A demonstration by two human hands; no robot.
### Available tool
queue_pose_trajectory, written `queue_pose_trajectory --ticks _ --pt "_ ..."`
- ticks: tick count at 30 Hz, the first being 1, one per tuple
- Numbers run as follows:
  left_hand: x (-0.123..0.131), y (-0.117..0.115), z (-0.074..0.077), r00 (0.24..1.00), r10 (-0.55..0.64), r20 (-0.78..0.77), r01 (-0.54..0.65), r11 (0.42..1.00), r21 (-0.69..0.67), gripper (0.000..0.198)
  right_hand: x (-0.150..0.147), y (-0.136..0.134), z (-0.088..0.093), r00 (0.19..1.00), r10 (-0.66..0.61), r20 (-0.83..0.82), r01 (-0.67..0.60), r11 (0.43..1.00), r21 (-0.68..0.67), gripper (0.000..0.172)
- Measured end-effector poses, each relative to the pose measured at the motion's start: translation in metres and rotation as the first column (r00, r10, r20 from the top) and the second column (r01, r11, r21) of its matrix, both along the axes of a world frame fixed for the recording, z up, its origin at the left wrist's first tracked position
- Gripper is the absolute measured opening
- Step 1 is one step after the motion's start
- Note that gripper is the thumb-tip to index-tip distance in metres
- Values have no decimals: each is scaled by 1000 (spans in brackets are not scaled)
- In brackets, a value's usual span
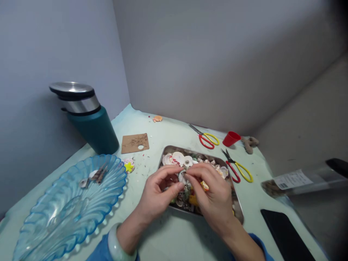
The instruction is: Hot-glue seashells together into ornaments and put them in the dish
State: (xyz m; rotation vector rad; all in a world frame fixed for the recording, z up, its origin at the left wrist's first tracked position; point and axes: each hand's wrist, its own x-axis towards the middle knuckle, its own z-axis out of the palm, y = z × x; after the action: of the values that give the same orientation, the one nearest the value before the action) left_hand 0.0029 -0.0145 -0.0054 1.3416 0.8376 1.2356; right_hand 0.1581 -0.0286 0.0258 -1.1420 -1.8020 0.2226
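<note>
My left hand (160,188) and my right hand (210,190) meet over a metal tray (240,214) filled with shells, buttons and other small bits. Thumb and fingers of both hands are pinched on a small whitish-grey piece (181,177), partly hidden by the fingertips, so its kind is unclear. Around it in the tray lie round white shell-like discs (178,158), small spiral shells and some yellow and green bits. To the left stands a scalloped blue see-through dish (78,232) with a few brown and white shell-like pieces (99,175) inside.
Two pairs of red-and-yellow scissors (208,140) (239,170) lie behind and right of the tray, near a red cup (231,138). A teal bottle (95,127), brown card (130,143), black flat object (285,233) and clear bag (307,181) surround the area. Walls stand behind.
</note>
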Motion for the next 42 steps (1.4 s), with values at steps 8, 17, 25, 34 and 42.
queue_pose_trajectory --ticks 8,17,25,34,42 --pt "0 0 0 995 50 -85 -38 989 140 25 -1 -2 3 1000 -4 5 4 1000 -19 13" --pt "2 -1 5 994 -6 106 30 972 -231 33 1 0 5 1000 -16 7 16 1000 -9 13" --pt "0 2 8 978 -16 208 82 946 -314 34 1 2 7 1000 -26 9 26 999 -44 10" --pt "-1 4 4 959 -10 284 109 936 -334 30 2 -2 12 1000 -28 -1 28 996 -87 11" --pt "-2 3 -1 933 -78 353 166 960 -227 28 -3 -2 3 1000 -2 -14 -2 959 -283 5"
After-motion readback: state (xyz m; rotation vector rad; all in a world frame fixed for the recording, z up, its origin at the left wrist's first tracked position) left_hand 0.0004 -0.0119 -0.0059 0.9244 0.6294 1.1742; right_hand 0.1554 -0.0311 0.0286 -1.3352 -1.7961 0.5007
